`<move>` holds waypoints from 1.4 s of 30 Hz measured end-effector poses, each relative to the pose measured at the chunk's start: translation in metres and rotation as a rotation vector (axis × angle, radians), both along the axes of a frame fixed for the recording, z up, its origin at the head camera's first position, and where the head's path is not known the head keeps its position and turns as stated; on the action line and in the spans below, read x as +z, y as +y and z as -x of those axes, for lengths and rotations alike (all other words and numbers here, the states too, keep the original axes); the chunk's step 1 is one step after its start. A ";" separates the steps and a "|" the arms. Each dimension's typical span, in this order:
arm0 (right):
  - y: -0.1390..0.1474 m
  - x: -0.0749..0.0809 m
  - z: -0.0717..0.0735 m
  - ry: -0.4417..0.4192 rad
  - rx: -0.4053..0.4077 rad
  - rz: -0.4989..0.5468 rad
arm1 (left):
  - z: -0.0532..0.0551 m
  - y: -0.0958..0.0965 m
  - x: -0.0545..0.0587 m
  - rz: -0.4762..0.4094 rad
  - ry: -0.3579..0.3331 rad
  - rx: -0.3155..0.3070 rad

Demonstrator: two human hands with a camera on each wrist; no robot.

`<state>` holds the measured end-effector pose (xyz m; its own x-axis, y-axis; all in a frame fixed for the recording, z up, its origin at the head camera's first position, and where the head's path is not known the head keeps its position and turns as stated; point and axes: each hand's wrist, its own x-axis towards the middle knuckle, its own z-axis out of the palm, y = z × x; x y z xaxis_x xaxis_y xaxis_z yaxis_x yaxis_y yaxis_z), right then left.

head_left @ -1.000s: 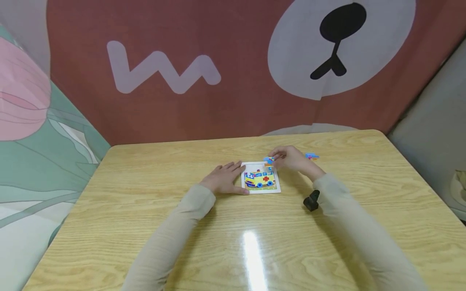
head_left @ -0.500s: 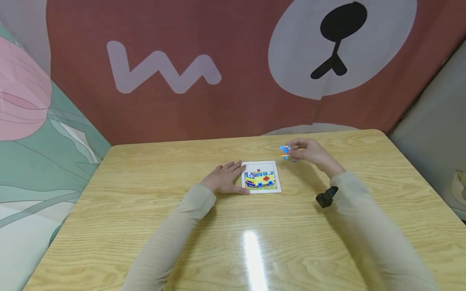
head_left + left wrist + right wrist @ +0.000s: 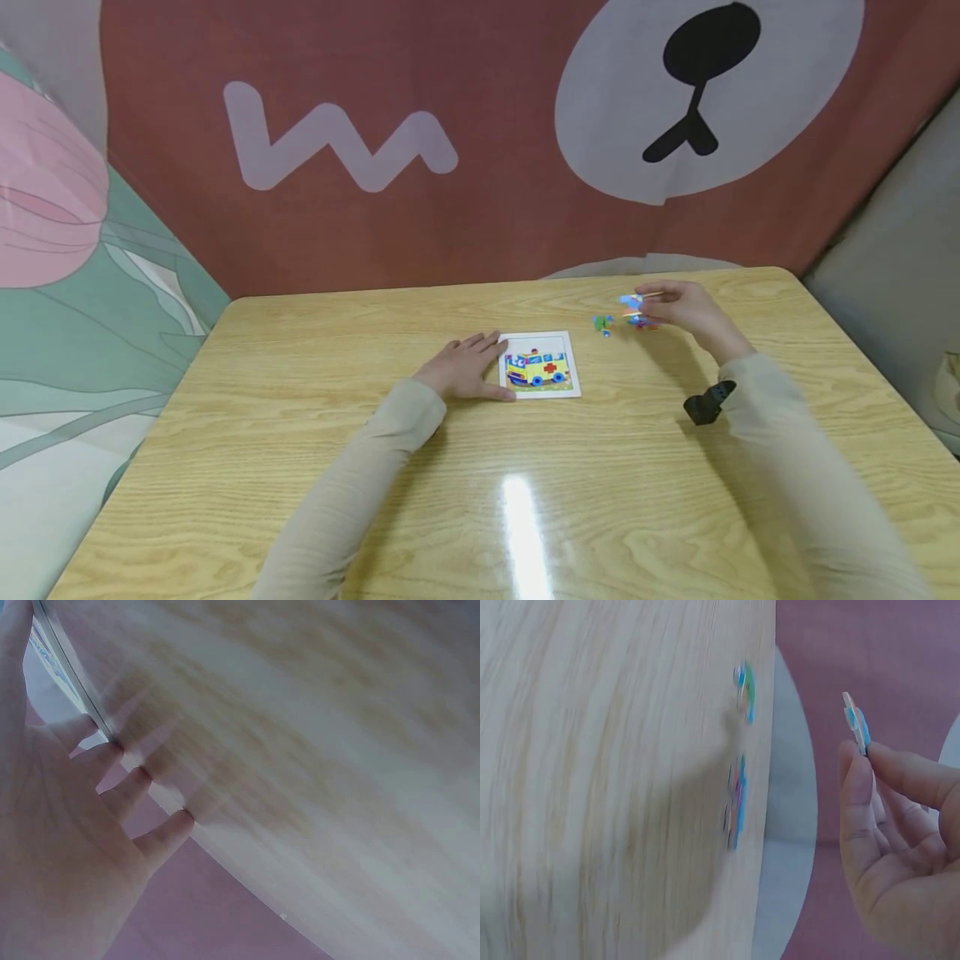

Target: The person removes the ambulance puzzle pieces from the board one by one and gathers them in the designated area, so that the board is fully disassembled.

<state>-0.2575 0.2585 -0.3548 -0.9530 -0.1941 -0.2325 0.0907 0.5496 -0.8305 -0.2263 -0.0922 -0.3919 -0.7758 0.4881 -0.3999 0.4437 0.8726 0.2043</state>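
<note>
The left hand [image 3: 467, 368] and right hand [image 3: 692, 315] are bare. The left sleeve [image 3: 363, 483] and right sleeve [image 3: 813, 479] are long, plain, pale beige; a small, blocky black device [image 3: 705, 405] sits at the right cuff [image 3: 747, 379].

A white square puzzle tray [image 3: 555, 342] frames a printed yellow cartoon ambulance [image 3: 534, 371] with a red cross [image 3: 550, 367] and blue wheels [image 3: 559, 377]. The thin held jigsaw piece [image 3: 856, 726] mixes blue and orange; one small irregular loose piece [image 3: 748, 686] shows green and blue, another small loose piece [image 3: 740, 799] blue and purple. Yellow-tan streaky grain patterns the wooden table [image 3: 300, 433].
</note>
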 end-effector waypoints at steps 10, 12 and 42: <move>0.025 -0.003 0.000 -0.020 -0.056 0.004 | 0.001 0.000 -0.001 0.010 0.007 -0.002; 0.031 -0.005 -0.001 -0.029 -0.065 0.001 | 0.001 0.000 -0.002 0.009 0.006 -0.001; 0.074 -0.027 0.000 -0.100 -0.093 0.007 | 0.001 0.001 -0.001 0.015 0.004 0.001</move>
<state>-0.2573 0.3327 -0.3815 -0.9390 -0.1084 -0.3264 0.2235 0.5290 -0.8186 -0.2275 -0.0912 -0.3933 -0.7780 0.4810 -0.4042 0.4432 0.8762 0.1894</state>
